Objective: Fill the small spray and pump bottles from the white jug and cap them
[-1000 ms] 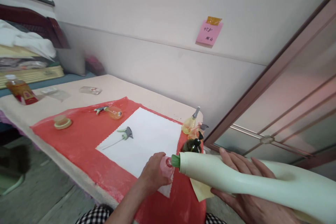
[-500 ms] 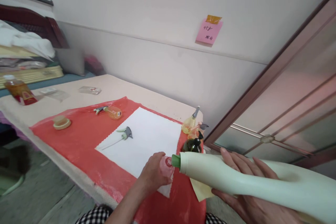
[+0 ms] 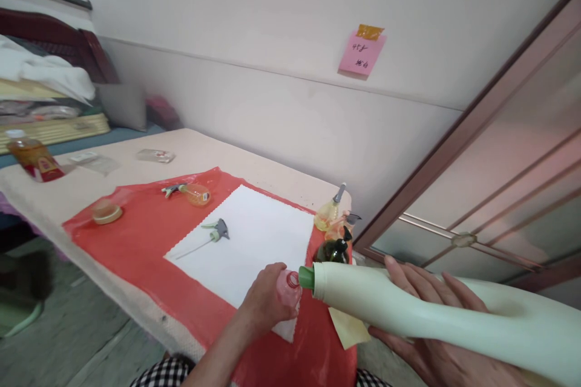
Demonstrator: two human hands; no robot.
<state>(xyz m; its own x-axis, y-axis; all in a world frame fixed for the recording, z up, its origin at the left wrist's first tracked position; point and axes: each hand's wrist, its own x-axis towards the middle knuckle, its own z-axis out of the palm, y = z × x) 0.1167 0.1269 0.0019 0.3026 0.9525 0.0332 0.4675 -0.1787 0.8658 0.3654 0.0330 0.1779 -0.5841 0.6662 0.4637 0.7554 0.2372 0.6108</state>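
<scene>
— Biggest first?
— Pale green jug, tipped sideways, gripped along its body by right hand, green spout touching the mouth of a small pink bottle.
— And that bottle?
— Clasped in left hand, over the white cloth near the table's front edge.

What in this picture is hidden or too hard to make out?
- Pink bottle: body hidden by the left hand.
- White jug: base cut off by the right edge; no liquid visible at its green spout.
- Pink note: writing too small.
- Right hand: palm hidden under the jug.
</scene>
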